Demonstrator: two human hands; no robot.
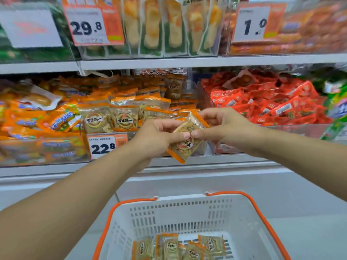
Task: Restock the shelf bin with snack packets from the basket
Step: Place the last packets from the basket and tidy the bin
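Far left, lower shelf: clear plastic bin of orange and yellow candy packets (43,126), heaped, blurred; print unreadable.

Next along: clear shelf bin (131,135) of tan snack packets with orange end seals and round printed labels, front row (109,120) standing upright and facing out. White and orange price tag reading 22.8 (106,147) fixed to the bin's front wall.

Centre, in front of that bin: the left hand (159,136) and the right hand (223,126) meet on one transparent tan snack packet with orange ends (187,139). Both pinch it; thumb tips nearly touching across its face, fingers curled behind. The packet is tilted, one orange end low toward the left, the other high behind the right hand's fingers. It is held in the air just before the bin's front, not resting on anything.

Right of the hands: clear bin of red foil packets (270,104), loosely piled. Far right edge: green and white packaging (338,109), blurred.

Upper shelf, left to right: white blank-looking card (32,28), price tag 29.8 (90,25), tall clear pouches with yellow-orange contents (169,25) standing in a row, price tag 1.9 (253,23), bin of orange-brown packets (309,29).

Bottom centre: white perforated plastic basket with orange handles (180,212). Several matching tan packets (178,247) lie flat on its floor, near the lower frame edge.
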